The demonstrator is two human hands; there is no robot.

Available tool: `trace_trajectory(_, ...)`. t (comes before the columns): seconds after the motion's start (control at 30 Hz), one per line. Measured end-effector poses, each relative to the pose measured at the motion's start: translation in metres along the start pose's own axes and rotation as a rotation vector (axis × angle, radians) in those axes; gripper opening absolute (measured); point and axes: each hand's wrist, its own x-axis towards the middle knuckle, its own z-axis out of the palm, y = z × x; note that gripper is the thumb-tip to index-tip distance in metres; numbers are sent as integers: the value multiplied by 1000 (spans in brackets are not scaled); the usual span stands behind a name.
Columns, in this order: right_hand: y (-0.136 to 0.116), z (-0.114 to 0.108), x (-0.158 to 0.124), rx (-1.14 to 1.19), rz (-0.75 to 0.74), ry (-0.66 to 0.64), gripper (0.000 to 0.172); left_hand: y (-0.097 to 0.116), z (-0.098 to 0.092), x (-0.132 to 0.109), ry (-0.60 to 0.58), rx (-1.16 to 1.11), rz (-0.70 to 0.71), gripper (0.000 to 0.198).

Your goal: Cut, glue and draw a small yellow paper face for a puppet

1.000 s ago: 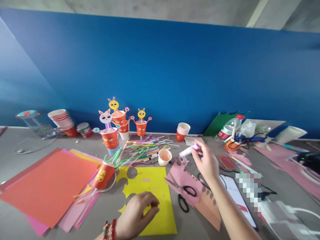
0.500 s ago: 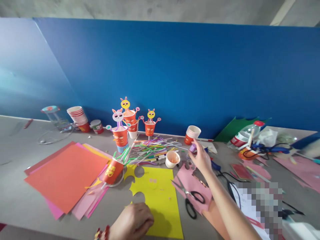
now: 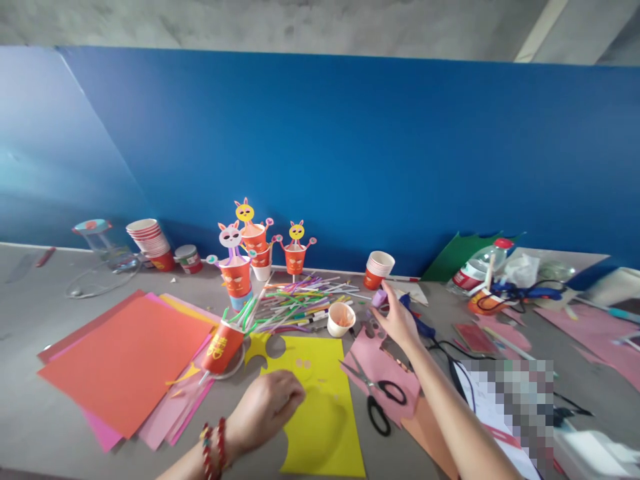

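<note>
My left hand (image 3: 273, 408), with beaded bracelets at the wrist, is curled closed over the yellow sheet (image 3: 325, 427) that has round bites cut from its left edge. What its fingers hold, if anything, is hidden. My right hand (image 3: 400, 323) reaches toward the back with thumb and forefinger apart. Just beyond its fingertips is a small purple object (image 3: 379, 298), whose kind I cannot make out. Below that hand, black-handled scissors (image 3: 376, 390) lie with blades parted on a cut pink sheet (image 3: 367, 353). A white paper cup (image 3: 341, 320) with orange scraps stands to its left.
Red cups with animal faces (image 3: 235, 277) stand by the blue wall beside loose straws (image 3: 300, 300). A tilted red cup (image 3: 223, 347) holds green straws. Coloured sheets (image 3: 130, 360) lie left. A cup stack (image 3: 379, 270), blue glue gun (image 3: 545, 292), bottle (image 3: 480, 267) and cables stand right.
The view has shifted slightly. My left hand has risen over the yellow sheet, showing more wrist, still curled. My right hand stays near the purple object with its fingers apart.
</note>
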Motion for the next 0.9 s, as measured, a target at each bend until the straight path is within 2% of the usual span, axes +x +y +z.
trace_trajectory(0.07, -1, -1, -1, 16, 28, 23, 71, -8, -5, 23, 15, 146, -87, 22)
trace_trajectory(0.2, -5, -10, -3, 68, 68, 116, 82, -27, -8, 82, 36, 252, -183, 22)
trace_trajectory(0.33, -12, -25, -10, 169, 100, 157, 79, -38, 3, 129, -3, 344, -299, 18)
trace_trajectory(0.4, -18, -35, -17, 216, 127, 162, 76, -41, 10, 144, -45, 363, -331, 29)
trace_trajectory(0.53, -34, -55, -32, 297, 183, 173, 68, -46, 15, 156, -97, 333, -358, 35)
trace_trajectory(0.63, -45, -68, -41, 365, 213, 174, 62, -54, 10, 156, -88, 248, -344, 34)
trace_trajectory(0.73, -58, -76, -47, 440, 240, 193, 54, -64, -1, 156, -22, 137, -283, 32)
trace_trajectory(0.8, -70, -79, -50, 483, 251, 197, 49, -68, -9, 156, 47, 66, -224, 23)
trace_trajectory(0.9, -92, -80, -53, 575, 252, 159, 38, -63, -19, 154, 179, -31, -129, 25)
